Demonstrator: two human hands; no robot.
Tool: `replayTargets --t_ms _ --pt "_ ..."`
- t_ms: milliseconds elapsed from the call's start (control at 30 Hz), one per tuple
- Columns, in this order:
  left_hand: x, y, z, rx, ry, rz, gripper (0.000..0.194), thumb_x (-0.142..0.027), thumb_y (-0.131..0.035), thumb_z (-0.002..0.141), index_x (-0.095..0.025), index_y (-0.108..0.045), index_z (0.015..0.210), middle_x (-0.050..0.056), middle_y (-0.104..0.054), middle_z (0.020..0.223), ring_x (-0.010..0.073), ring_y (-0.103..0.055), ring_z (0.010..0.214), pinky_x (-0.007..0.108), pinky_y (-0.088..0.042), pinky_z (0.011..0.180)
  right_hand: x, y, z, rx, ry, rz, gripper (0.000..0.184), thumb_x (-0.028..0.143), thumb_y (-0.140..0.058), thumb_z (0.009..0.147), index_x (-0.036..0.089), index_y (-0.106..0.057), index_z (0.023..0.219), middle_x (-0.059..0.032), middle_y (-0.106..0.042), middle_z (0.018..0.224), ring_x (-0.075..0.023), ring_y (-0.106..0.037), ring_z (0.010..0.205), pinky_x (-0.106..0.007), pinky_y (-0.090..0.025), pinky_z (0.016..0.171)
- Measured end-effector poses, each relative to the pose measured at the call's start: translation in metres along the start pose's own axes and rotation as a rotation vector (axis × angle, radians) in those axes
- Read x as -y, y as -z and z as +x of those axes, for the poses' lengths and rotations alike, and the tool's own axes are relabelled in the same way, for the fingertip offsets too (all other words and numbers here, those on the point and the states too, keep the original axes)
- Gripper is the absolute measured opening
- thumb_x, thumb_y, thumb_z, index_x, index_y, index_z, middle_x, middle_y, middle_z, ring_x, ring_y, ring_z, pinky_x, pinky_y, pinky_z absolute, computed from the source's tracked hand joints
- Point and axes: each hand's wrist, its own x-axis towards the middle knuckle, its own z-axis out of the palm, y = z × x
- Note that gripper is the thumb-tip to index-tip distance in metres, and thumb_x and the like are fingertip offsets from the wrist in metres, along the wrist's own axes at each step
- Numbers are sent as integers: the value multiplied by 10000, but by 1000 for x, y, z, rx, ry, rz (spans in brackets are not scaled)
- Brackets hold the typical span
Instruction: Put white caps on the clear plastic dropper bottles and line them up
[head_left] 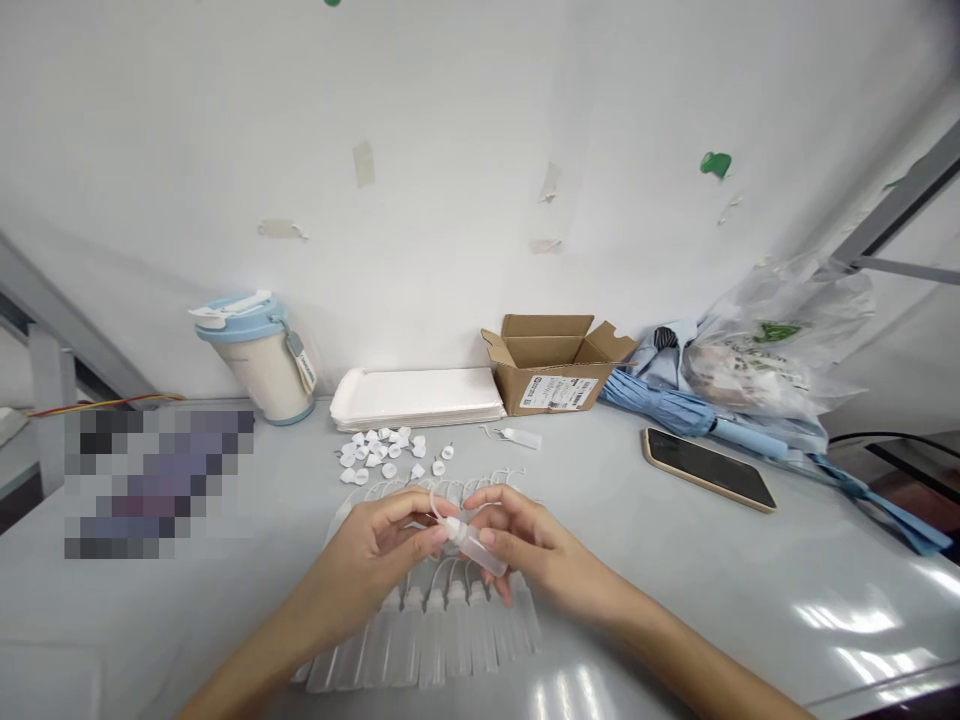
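Row of bottles (433, 640), frosted bottle (480, 549) in both hands (367, 535) (547, 550), open carton (525, 388)

milky white bottle (475, 549), white caps (389, 469), brown box (517, 388), blue umbrella (664, 402), grey table (712, 580).

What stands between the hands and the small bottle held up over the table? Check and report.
Nothing visible: the left hand grips the small bottle near its nozzle end, and the right hand holds its body. The other bottles lie on the table below, not between.
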Motion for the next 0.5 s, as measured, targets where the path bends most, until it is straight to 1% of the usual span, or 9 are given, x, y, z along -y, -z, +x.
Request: replayTargets --t_ms 133,233,300,367,433,500 --pt "0 -2 0 9 21 -18 248 -393 -557 830 -225 -648 988 20 -617 908 174 -582 832 276 -467 761 -2 2 1 8 3 6 293 396 -553 855 188 -473 1045 12 -565 735 -59 -467 474 -190 -370 450" --pt "-2 -4 -1 14 56 -5 248 -407 -551 828 -213 -655 942 7 -635 805 162 -588 770 263 -465 732 0 1 0 -21 0 -47 286 407 -518 874 184 -455 1042 4 -587 733 -51 -423 471 -182 -337 446" --pt "-6 -6 -1 26 84 13 247 -407 -533 836 -204 -659 899 -4 -635 725 150 -581 714 253 -464 700 2 0 -1 -46 -12 -75 283 412 -507 879 187 -448 1040 20 -569 692 -52 -404 478 -180 -329 454" --pt "-10 -8 -2 42 112 28 253 -403 -517 843 -196 -659 862 -8 -637 689 141 -574 669 249 -465 671 3 -1 -1 -59 -31 -83 286 421 -508 877 192 -442 1033 42 -536 648 -50 -384 476 -174 -310 454" --pt "-12 -10 -2 45 121 43 252 -401 -512 842 -195 -657 848 -4 -643 698 142 -577 656 252 -472 657 3 -2 -1 -67 -55 -78 303 441 -514 868 194 -433 1025 45 -532 644 -47 -370 470 -170 -287 446" --pt "-12 -10 -3 30 80 76 231 -387 -521 834 -204 -659 862 9 -655 767 157 -595 716 261 -485 686 3 -3 0 -72 -78 -57 334 471 -520 855 196 -421 1016 32 -559 674 -42 -363 455 -168 -273 432"
